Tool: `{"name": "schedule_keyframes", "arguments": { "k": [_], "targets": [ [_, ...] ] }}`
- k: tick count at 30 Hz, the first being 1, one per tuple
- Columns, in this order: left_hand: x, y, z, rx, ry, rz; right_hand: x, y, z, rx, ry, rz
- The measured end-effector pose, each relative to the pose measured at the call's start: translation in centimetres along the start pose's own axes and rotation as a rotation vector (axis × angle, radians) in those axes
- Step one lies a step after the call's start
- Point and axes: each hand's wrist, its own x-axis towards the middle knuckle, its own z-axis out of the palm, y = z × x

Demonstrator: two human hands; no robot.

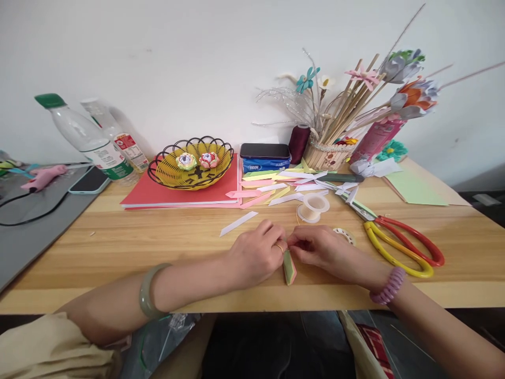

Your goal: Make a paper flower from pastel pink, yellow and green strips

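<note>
My left hand (258, 254) is closed on a small stack of folded paper strips (289, 269), green and pink with pointed ends. The stack hangs below the fingers, over the front part of the table. My right hand (321, 251) is pinched shut beside it, fingertips almost touching the left hand's. Whatever lies between the right fingertips is too small to make out. Just beyond the hands stands a spool of pale thread (313, 208). A roll of tape (344, 236) lies partly hidden behind my right wrist. One white paper strip (238, 223) rests left of the spool.
Scissors (398, 245) with red and yellow handles lie at right. Behind are loose paper strips (272, 189), a yellow basket (165, 176) with two paper flowers on red paper (136, 192), and a stick holder (325, 155). Bottles (94, 147) and a phone (90, 180) stand left.
</note>
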Motion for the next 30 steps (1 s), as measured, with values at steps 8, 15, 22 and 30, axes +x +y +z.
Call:
{"name": "schedule_keyframes", "arguments": {
  "k": [8,15,22,30],
  "targets": [
    [1.2,0.6,-0.9,-0.368,-0.147,-0.323,0.0,-0.3,-0.1,-0.004,-0.012,0.0],
    [1.2,-0.1,-2.2,-0.684,-0.314,-0.55,0.0,-0.6,-0.2,0.0,-0.011,-0.006],
    [0.9,0.2,-2.1,-0.461,-0.357,-0.434,-0.2,-0.5,0.0,-0.007,0.023,-0.011],
    [0.8,0.4,-1.3,-0.391,-0.35,-0.369,-0.5,-0.9,0.4,-0.043,0.09,-0.02]
  ]
}}
